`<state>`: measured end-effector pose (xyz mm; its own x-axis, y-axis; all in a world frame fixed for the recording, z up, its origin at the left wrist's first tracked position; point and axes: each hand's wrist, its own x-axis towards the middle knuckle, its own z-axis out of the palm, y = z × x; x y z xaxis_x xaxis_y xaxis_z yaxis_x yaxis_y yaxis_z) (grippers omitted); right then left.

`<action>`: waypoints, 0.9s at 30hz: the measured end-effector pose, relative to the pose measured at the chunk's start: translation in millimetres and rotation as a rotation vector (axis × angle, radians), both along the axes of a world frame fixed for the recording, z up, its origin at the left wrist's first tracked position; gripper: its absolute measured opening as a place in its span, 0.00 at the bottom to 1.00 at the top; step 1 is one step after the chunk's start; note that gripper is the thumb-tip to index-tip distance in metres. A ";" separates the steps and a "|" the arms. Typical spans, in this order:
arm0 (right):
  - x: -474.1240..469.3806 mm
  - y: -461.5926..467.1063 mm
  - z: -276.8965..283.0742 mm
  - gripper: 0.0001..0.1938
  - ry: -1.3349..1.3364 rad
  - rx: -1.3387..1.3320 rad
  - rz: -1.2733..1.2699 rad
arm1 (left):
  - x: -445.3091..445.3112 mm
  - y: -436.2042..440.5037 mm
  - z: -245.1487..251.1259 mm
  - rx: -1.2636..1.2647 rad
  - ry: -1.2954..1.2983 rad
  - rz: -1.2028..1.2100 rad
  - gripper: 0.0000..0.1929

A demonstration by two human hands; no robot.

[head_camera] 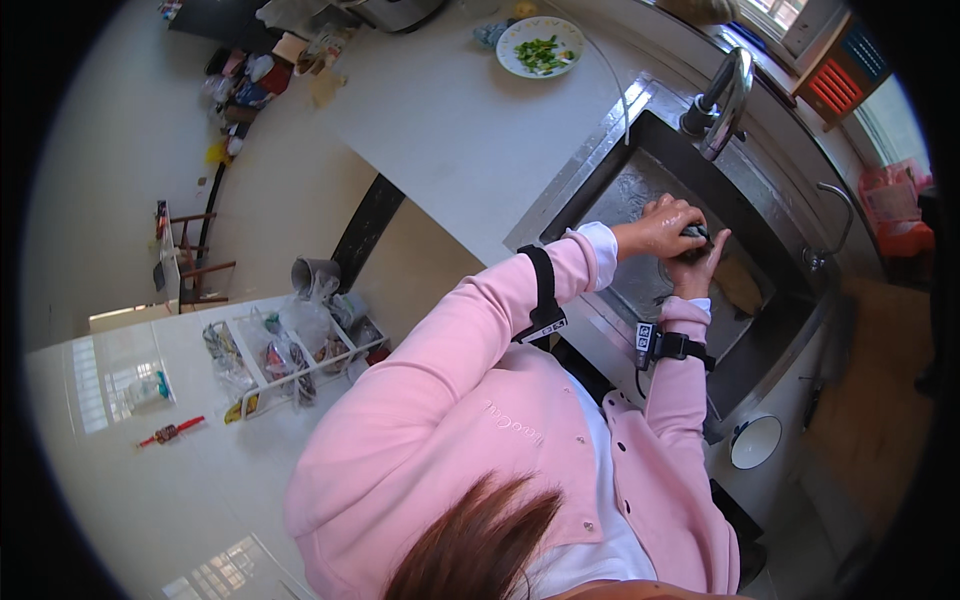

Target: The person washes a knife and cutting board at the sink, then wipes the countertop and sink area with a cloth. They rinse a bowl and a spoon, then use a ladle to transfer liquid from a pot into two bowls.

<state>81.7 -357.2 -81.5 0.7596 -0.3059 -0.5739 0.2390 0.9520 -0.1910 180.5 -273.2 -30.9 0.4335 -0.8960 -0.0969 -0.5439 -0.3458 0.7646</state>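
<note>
Over the stainless steel sink, my two wet hands meet around a small dark greenish object, whose kind I cannot make out. My left hand lies on top, back upward, its fingers bent over the object. Below it, my right hand cups the object from underneath, palm up, with the thumb sticking out to the right. The fingers of my right hand are mostly hidden. A long tan-brown item lies in the basin to the right of my hands. The curved chrome faucet stands beyond them.
A plate of chopped green onion sits on the white counter. Right of the sink are a small curved tap, a wooden board and a white bowl. Bagged items fill a white rack at left.
</note>
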 end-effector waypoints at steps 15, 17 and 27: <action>3.1 14.3 -56.9 0.16 0.065 -0.319 -0.081 | -30.7 -31.7 -74.2 0.089 0.475 0.391 0.31; 4.7 8.3 -50.1 0.14 0.020 -0.450 -0.074 | -23.0 -39.0 -71.4 0.142 0.308 0.303 0.30; 76.5 66.0 -22.1 0.16 0.596 -0.823 -0.103 | 37.7 30.6 -75.2 -0.125 0.393 0.440 0.20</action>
<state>158.3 -291.2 -103.6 0.3667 -0.8236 -0.4327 -0.0355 0.4523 -0.8911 218.2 -242.6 -106.1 0.7188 -0.6558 -0.2307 -0.0386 -0.3690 0.9286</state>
